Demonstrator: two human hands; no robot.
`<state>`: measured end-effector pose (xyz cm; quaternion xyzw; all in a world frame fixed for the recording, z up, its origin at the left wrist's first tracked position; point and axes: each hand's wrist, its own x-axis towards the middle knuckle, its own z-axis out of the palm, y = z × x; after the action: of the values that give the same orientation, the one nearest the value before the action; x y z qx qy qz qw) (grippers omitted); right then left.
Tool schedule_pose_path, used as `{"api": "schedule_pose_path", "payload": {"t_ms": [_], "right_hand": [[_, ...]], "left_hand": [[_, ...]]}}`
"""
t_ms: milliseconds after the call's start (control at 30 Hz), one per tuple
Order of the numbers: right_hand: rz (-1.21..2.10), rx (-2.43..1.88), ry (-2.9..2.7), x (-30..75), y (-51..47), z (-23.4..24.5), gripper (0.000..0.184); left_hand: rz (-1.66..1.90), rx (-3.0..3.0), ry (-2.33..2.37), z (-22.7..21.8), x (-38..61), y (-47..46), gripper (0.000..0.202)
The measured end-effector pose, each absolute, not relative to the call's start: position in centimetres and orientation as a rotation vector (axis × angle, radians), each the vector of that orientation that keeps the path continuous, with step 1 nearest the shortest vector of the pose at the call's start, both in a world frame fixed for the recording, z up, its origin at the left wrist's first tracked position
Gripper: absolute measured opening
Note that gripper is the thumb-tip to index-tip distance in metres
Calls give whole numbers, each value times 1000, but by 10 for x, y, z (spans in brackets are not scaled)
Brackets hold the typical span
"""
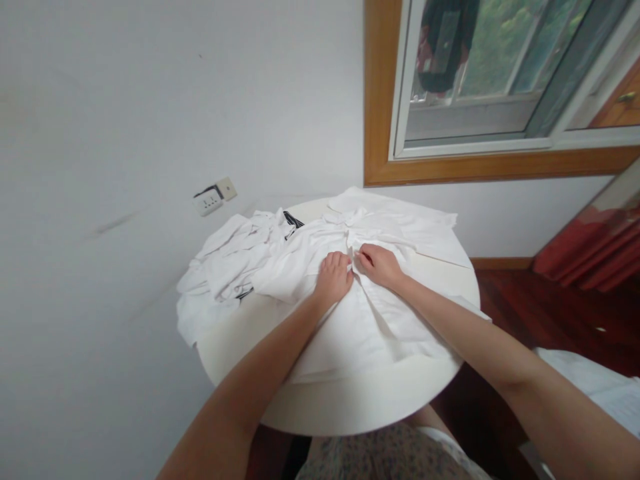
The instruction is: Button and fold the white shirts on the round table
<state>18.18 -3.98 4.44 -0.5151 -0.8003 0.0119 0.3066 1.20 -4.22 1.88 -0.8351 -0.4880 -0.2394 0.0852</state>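
A white shirt lies spread on the round table, its collar end toward the wall and its hem toward me. Down its middle runs the front opening, with the edges parted below my hands. My left hand rests on the left front panel, fingers curled and the thumb side gripping the opening's edge. Close by on the right, my right hand is closed in a pinch on the other edge. The fingertips nearly meet; any button between them is too small to make out.
A heap of crumpled white clothes with a black striped piece covers the left of the white table. Behind stands the wall with a socket and a wood-framed window. A red curtain hangs at right.
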Motion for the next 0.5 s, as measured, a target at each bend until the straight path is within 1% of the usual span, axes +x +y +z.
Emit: {"api": "schedule_pose_path", "payload": {"t_ms": [67, 133, 233, 367, 500], "right_hand": [[117, -1390, -2136, 183, -51, 61, 24], [308, -1387, -2302, 184, -65, 73, 25], [572, -1451, -2582, 184, -83, 78, 29], [562, -1614, -2633, 183, -89, 67, 28], [729, -1640, -2539, 185, -80, 63, 20]], "left_hand": [[-652, -2465, -1481, 20, 12, -40, 17], [-592, -2445, -1506, 22, 13, -39, 15], [-525, -2447, -1489, 27, 16, -40, 15], [-537, -2508, -1544, 34, 18, -47, 16], [-734, -2648, -1547, 29, 15, -62, 16]]}}
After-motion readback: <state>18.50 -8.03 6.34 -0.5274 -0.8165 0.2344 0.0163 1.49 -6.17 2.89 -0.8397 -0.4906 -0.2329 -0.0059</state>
